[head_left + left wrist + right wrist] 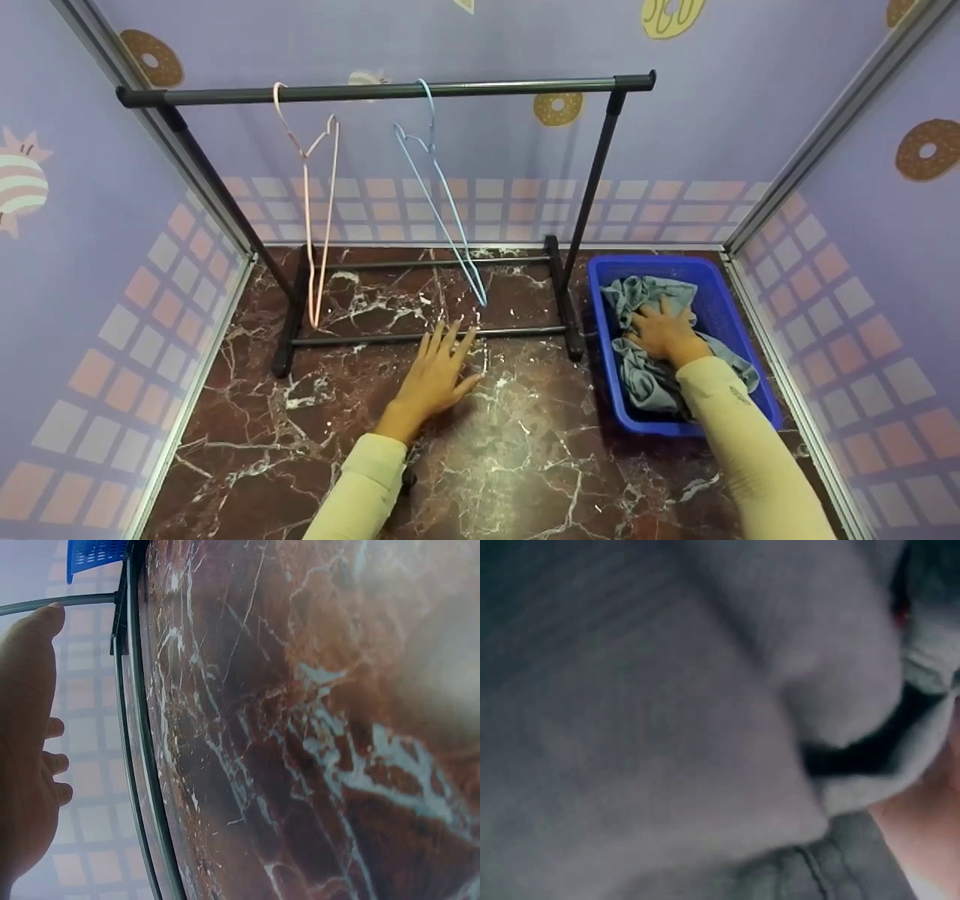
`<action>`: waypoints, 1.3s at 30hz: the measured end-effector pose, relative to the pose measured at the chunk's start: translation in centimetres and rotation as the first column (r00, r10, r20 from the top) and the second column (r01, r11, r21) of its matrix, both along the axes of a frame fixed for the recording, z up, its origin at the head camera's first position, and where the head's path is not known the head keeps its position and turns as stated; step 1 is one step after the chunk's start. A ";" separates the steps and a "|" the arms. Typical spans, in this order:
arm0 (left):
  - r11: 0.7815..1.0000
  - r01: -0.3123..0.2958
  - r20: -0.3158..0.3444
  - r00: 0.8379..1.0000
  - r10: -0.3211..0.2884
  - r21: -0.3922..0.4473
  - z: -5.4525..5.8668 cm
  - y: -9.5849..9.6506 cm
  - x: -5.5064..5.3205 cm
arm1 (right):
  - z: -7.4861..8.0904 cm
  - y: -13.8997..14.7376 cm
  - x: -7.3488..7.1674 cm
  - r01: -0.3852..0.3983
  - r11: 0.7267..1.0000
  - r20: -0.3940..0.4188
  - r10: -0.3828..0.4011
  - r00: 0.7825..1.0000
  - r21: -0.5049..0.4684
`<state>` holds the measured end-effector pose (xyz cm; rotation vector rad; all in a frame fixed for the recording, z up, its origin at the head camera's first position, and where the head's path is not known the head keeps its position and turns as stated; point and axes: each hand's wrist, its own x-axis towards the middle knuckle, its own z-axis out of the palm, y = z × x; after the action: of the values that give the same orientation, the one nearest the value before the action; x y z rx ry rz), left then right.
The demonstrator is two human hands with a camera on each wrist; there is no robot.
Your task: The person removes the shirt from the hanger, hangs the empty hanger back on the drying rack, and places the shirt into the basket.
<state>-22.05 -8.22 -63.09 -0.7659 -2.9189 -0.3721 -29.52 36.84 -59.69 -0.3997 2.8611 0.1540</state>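
Observation:
My right hand (pixel 664 334) reaches into a blue plastic basket (pixel 616 401), its fingers spread over crumpled grey-green clothes (pixel 679 291). Close to the right wrist camera, blurred grey cloth (pixel 630 727) fills most of the view, with a stitched seam low down; the fingertips are hidden there. My left hand (pixel 431 379) holds nothing and hovers, fingers extended, over the marble floor by the rack's front lower bar. In the left wrist view, the thumb and some fingertips of that hand (pixel 26 712) show at the left edge.
A black clothes rack (pixel 510 88) stands ahead. From its top bar hang a pink hanger (pixel 307 217) and a blue hanger (pixel 452 206), both bare. Patterned panels (pixel 480 157) enclose the back and both sides, the right one close beside the basket.

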 end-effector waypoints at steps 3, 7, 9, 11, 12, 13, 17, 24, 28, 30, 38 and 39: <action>1.000 0.005 -0.019 1.000 -0.005 0.006 0.1 -0.2 -0.1 | 0.4 0.2 0.1 0.026 0.999 0.025 -0.025 0.999 -0.048; 1.000 0.001 -0.035 0.999 -0.001 -0.002 0.2 -0.4 -0.2 | 1.9 0.2 0.1 0.056 0.988 -0.024 -0.060 0.998 -0.142; 1.000 -0.004 -0.036 0.999 0.003 -0.007 0.3 -0.4 -0.3 | 2.7 -0.1 0.0 0.047 0.980 -0.092 -0.066 0.994 -0.194; 1.000 -0.007 -0.037 0.999 0.006 -0.012 0.3 -0.4 -0.4 | 3.3 -0.5 -0.1 0.003 0.973 -0.166 -0.043 0.985 -0.230; 1.000 -0.007 -0.044 0.999 0.006 -0.014 0.3 -0.4 -0.4 | 3.5 -0.8 -0.1 -0.026 0.971 -0.193 -0.022 0.981 -0.239; 1.000 -0.006 -0.051 0.999 0.005 -0.021 0.2 -0.4 -0.4 | 3.5 -1.1 -0.2 -0.065 0.970 -0.221 0.012 0.975 -0.234; 0.999 -0.006 -0.050 0.999 0.005 -0.034 0.1 -0.4 -0.4 | 2.8 -2.2 -0.2 -0.218 0.954 -0.247 0.165 0.955 -0.206; 1.000 0.003 -0.042 0.999 -0.004 -0.018 0.1 -0.4 -0.4 | 1.2 -1.8 0.2 -0.205 0.964 -0.206 0.169 0.964 -0.168; 1.000 -0.006 -0.040 0.999 0.005 -0.028 0.1 -0.6 -0.3 | 0.4 -1.8 0.0 -0.166 0.981 -0.155 0.149 0.977 -0.105; 1.000 -0.004 -0.030 1.000 0.003 -0.029 0.0 -0.6 -0.3 | -0.1 -1.9 -0.1 -0.139 0.987 -0.113 0.130 0.985 -0.081; 1.000 0.000 -0.023 1.000 -0.001 -0.031 -0.3 -0.8 -0.1 | -2.3 -2.4 -0.8 -0.024 0.999 0.076 0.027 0.997 -0.039; 1.000 0.003 -0.023 1.000 -0.004 -0.027 -0.3 -0.8 0.0 | -2.4 -2.4 -0.8 -0.012 0.999 0.100 0.016 0.995 -0.037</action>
<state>-22.06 -9.04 -63.44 -0.7735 -2.9068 -0.3225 -30.33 34.49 -62.12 -0.4224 2.7663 0.0823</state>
